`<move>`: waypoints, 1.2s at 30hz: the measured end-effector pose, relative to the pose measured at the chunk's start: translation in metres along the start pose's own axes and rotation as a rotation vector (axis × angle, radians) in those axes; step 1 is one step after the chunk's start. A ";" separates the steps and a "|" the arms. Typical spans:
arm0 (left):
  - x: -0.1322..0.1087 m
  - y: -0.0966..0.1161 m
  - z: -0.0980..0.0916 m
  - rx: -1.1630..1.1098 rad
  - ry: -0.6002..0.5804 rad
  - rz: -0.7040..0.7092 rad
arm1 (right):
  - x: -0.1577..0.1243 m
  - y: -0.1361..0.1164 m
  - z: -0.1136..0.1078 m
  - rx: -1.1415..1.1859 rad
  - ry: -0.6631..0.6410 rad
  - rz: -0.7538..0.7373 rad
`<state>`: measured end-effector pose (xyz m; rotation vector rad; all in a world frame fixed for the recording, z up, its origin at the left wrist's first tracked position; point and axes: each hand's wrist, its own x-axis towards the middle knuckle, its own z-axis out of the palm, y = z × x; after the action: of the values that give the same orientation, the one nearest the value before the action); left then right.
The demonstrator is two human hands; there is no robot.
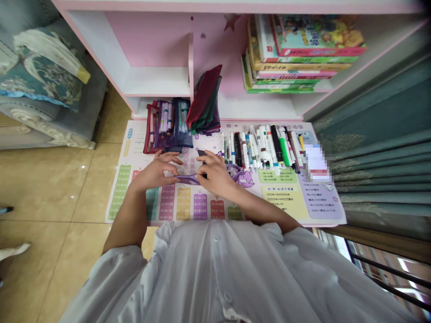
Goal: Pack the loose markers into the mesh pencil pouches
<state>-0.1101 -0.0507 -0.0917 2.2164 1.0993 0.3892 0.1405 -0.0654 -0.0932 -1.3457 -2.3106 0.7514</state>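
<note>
Here, a purple fabric piece (pixel 190 180) is seen handled on a multiplication-table mat (pixel 124 197).
Head view: the left hand (pixel 155 172) is held at the piece's near end, fingers spread apart; the right hand (pixel 215 174) is pressed down, fingers closed on it. Markers (pixel 262 148) are lined up just beyond the right hand; bare mat is left beside the left hand.

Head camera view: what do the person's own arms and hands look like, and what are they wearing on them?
Both the left hand and the right hand are bare, with no gloves, and no watch or ring shows. The forearms are bare too. A loose, pale white shirt with round buttons down the front has wide sleeves ending around the elbows.
</note>
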 end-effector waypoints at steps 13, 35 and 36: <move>-0.001 0.000 -0.001 -0.014 0.019 0.007 | -0.003 0.003 -0.003 0.007 -0.014 0.030; -0.001 0.000 -0.002 -0.012 0.017 0.001 | -0.005 0.007 -0.011 0.009 -0.020 0.062; -0.001 0.001 -0.003 -0.014 0.016 0.000 | -0.006 0.007 -0.011 0.009 -0.016 0.060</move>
<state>-0.1115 -0.0504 -0.0894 2.2041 1.1022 0.4142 0.1540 -0.0645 -0.0890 -1.4159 -2.2854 0.7928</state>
